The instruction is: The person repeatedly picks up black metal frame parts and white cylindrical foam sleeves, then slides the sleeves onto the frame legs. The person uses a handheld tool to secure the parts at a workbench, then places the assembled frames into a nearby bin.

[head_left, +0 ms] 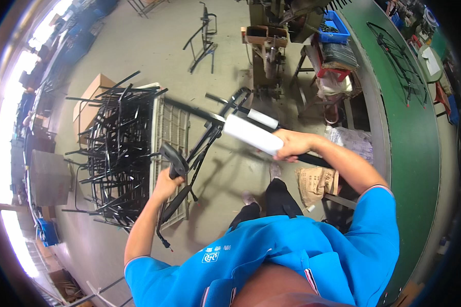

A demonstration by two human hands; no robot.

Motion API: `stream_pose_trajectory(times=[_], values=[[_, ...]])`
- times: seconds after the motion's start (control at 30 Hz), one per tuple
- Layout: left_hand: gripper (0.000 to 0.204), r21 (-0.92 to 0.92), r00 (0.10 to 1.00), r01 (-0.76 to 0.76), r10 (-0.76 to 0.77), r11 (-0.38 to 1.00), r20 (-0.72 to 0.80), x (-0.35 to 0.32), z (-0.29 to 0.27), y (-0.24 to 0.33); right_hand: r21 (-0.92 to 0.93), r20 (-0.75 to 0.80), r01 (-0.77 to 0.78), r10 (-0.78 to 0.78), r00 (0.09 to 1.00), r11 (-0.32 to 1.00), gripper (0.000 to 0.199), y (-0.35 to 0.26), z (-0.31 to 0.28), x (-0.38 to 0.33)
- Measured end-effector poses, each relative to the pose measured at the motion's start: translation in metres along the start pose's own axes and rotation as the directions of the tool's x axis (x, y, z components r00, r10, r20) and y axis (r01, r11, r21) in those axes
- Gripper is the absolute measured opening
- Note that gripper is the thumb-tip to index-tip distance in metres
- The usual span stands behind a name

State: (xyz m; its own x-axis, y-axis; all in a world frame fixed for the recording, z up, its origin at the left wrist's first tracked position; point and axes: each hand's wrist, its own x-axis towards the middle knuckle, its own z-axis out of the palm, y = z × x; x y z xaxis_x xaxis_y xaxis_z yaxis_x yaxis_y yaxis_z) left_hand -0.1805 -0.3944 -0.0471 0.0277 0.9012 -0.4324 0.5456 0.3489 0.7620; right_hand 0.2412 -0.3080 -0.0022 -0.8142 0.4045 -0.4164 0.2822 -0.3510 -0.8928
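A black tubular metal frame [205, 138] was held up above the grey concrete floor [138, 46], just to the right of a heap of similar black metal frames [115, 148] stacked on a white wire rack [171, 128]. The left hand [165, 185] was seen with its grip closed around the frame's dark saddle-like end piece [175, 159]. The right hand [292, 145] was seen with its grip closed on a white foam wrapping sleeve [253, 134] fitted over one tube of the frame. Farther from the heap, beyond the right arm, a green conveyor belt [415, 133] carrying another black frame [399, 61] was visible.
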Motion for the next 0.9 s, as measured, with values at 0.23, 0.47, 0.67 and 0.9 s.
stream_pose_trajectory(times=[0.23, 0.47, 0.67, 0.9], values=[[0.024, 0.181, 0.993, 0.098, -0.109, 0.979, 0.051, 0.034, 0.078, 0.075, -0.372, -0.516, -0.103, -0.113, 0.849, 0.923, 0.033, 0.005, -0.274, -0.011], [0.024, 0.27, 0.938, 0.331, -0.347, 0.904, 0.011, 0.055, 0.101, 0.123, -0.828, -0.546, -0.393, -0.735, 0.403, 0.4, 0.017, -0.053, -0.446, 0.225], [0.029, 0.167, 0.904, 0.422, -0.428, 0.891, -0.003, 0.052, 0.109, 0.128, -0.808, -0.589, -0.349, -0.657, 0.471, 0.474, 0.017, -0.043, -0.466, 0.238], [0.029, 0.055, 0.924, 0.383, -0.383, 0.922, -0.014, 0.065, 0.097, 0.132, -0.347, -0.68, 0.312, -0.466, 0.566, 0.884, 0.017, -0.057, -0.432, 0.147]])
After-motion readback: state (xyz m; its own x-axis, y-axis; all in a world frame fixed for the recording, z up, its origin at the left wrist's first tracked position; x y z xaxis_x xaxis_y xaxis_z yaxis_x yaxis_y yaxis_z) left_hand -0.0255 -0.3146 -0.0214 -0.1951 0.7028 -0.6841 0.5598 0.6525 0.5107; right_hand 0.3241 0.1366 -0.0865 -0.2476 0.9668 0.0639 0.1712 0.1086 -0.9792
